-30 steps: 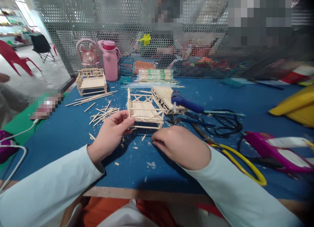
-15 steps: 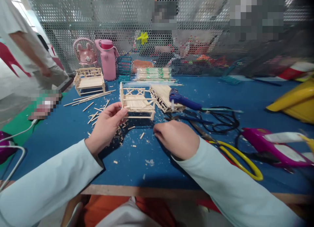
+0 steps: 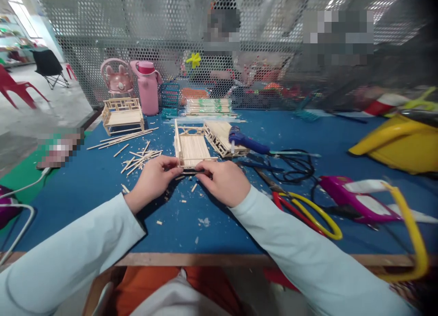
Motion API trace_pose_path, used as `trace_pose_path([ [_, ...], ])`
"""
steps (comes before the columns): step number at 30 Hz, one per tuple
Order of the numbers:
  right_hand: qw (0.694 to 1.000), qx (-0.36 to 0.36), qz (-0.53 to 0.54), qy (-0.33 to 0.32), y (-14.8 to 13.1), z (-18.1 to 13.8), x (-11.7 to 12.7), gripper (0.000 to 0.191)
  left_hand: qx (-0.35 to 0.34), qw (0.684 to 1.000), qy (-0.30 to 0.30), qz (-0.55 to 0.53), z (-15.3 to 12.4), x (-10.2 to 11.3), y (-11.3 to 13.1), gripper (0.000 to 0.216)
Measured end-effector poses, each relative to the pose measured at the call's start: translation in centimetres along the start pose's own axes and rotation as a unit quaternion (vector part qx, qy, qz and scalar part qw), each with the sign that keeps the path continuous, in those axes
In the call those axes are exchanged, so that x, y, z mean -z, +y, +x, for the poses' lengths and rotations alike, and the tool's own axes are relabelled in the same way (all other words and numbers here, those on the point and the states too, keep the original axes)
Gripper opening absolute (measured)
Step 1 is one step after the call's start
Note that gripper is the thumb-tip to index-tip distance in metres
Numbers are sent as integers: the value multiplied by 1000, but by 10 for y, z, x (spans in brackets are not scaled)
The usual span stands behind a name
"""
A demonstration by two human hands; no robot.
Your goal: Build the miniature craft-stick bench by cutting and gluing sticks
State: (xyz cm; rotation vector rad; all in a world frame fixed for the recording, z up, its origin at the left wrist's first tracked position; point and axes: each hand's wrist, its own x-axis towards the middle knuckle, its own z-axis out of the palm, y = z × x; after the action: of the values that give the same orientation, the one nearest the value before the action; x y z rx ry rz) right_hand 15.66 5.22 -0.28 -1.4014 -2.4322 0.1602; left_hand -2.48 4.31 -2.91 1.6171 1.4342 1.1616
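Between my hands stands a miniature wooden bench (image 3: 194, 147) built from thin sticks, its slatted seat facing up. My left hand (image 3: 150, 181) pinches its near left corner with thumb and index finger. My right hand (image 3: 227, 181) has its fingertips closed on the front side, where a thin stick runs across. The fingers partly hide the lower front. Behind it to the right lies another slatted stick piece (image 3: 219, 133), with a blue hot glue gun (image 3: 251, 142) resting over its edge. A finished-looking little stick bench (image 3: 123, 117) stands at the back left.
Loose sticks (image 3: 140, 161) and scraps lie left of the bench. Pliers with red and yellow handles (image 3: 316, 213), a black cord (image 3: 297, 168) and a purple tool (image 3: 356, 197) are on the right. A pink bottle (image 3: 148, 90) and packaged sticks (image 3: 208, 107) stand before the perforated metal screen (image 3: 171, 38).
My right hand has moved left and up from the table to the bench's front. The bench has turned and tipped so its seat shows more. A person at the left has left the view.
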Motion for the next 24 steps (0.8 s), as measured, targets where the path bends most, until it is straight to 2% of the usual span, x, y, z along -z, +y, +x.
trace_pose_path([
  [2,999,7,34,28,6,0,9,13,5,1000,9,-2,1,1,1,6],
  [4,992,-2,80,102,16,-2,24,13,25,999,17,-31,3,1,2,6],
  [6,977,-44,116,176,28,-4,38,16,43,997,36,-53,5,0,3,6],
  [7,972,-63,128,188,34,-4,43,16,46,996,48,-53,6,-1,3,6],
  [8,971,-76,135,182,40,-4,46,16,45,996,59,-46,7,-2,3,5],
  [10,979,-81,131,130,47,-3,46,11,41,996,70,-26,10,-4,2,5],
  [13,994,-69,78,14,50,-1,36,6,41,997,71,-13,12,-5,0,9],
  [16,995,-51,16,-86,45,1,25,7,20,997,70,37,9,-2,1,16],
  [19,993,-30,4,-110,39,2,18,7,-19,985,54,163,1,6,3,16],
  [22,993,-13,3,-119,34,4,11,7,-51,961,-9,273,-10,11,6,7],
  [24,992,-4,3,-128,32,5,7,4,-80,947,-54,307,-15,9,8,9],
])
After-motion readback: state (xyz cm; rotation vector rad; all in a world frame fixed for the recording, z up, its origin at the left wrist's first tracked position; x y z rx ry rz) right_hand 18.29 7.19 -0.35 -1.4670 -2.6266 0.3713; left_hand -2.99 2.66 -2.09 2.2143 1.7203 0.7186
